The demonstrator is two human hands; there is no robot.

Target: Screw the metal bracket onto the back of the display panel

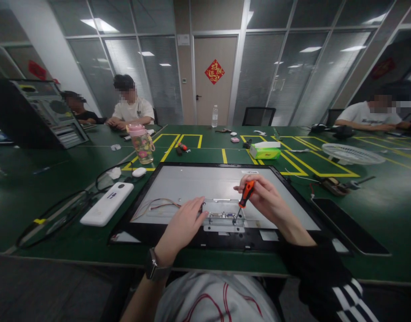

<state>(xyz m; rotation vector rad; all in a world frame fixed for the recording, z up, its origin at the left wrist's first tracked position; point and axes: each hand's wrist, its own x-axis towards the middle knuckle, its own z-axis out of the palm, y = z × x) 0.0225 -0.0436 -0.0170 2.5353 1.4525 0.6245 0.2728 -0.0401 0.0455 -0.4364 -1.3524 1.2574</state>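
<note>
My right hand (267,199) grips an orange and black screwdriver (247,193) by its handle. The shaft tilts down, its tip at the row of connectors beside a blue port (230,215) on a metal bracket (224,228). That bracket sits on the silver back of a black-framed display panel (178,183), which lies flat on the table. Fingers stretched out, my left hand (187,221) rests on the bracket's left end; its fingertips touch the metal there. Thin coloured wires (163,203) run leftward from beneath that hand across the panel.
Left of the panel lie a white power bank (107,204), a black cable (51,223) and a pink-lidded bottle (141,144). A black phone (349,226) lies at right. Farther back are a green tissue box (265,152) and a white fan grille (353,154). Several people sit around the table.
</note>
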